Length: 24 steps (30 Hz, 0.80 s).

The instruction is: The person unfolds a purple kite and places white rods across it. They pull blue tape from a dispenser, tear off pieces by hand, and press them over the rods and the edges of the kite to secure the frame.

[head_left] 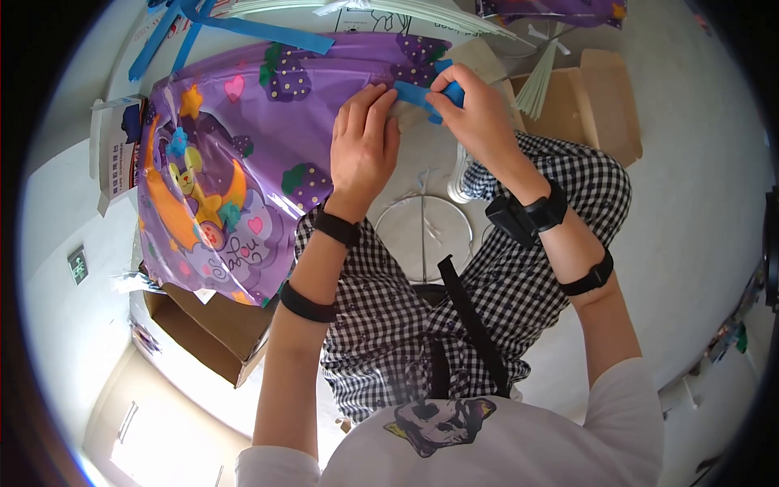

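A shiny purple plastic sheet (pixel 203 122) printed with a bear, an orange moon, stars and hearts spreads out at the left, its near part hanging beside my left knee. My left hand (pixel 365 142) lies on its right part, palm down, fingers stretched out, tips at the end of a blue strip (pixel 414 93). My right hand (pixel 475 109) pinches that strip between thumb and fingers at the sheet's right edge. More of the blue material shows behind the right fingers. Whether the strip sticks to the sheet, I cannot tell.
Long blue strips (pixel 260 34) and a bundle of pale thin rods (pixel 389 6) lie at the far side. An open cardboard box (pixel 608 105) stands at the far right, another cardboard box (pixel 195 333) at the near left. A round metal stool frame (pixel 423 235) shows between my knees.
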Each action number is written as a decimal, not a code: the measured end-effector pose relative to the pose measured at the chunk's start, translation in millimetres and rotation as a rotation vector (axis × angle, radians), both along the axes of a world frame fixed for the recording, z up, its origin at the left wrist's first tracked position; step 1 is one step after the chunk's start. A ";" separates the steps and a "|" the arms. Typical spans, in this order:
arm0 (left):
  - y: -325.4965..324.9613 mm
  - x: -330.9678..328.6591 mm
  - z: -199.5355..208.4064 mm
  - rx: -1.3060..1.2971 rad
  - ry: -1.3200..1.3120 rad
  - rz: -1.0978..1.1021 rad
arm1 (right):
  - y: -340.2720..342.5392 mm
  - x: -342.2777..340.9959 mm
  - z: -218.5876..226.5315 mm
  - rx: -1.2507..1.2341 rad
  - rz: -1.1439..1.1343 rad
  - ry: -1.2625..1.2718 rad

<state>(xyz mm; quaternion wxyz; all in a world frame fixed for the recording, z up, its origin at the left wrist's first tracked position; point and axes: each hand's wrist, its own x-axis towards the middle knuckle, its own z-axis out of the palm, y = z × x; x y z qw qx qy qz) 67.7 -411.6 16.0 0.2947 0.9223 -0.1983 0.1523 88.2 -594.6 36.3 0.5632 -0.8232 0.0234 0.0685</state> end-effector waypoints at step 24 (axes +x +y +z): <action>1.2 -1.9 -1.1 0.002 0.025 0.020 | 3.1 -4.8 -1.6 0.038 -0.087 -0.015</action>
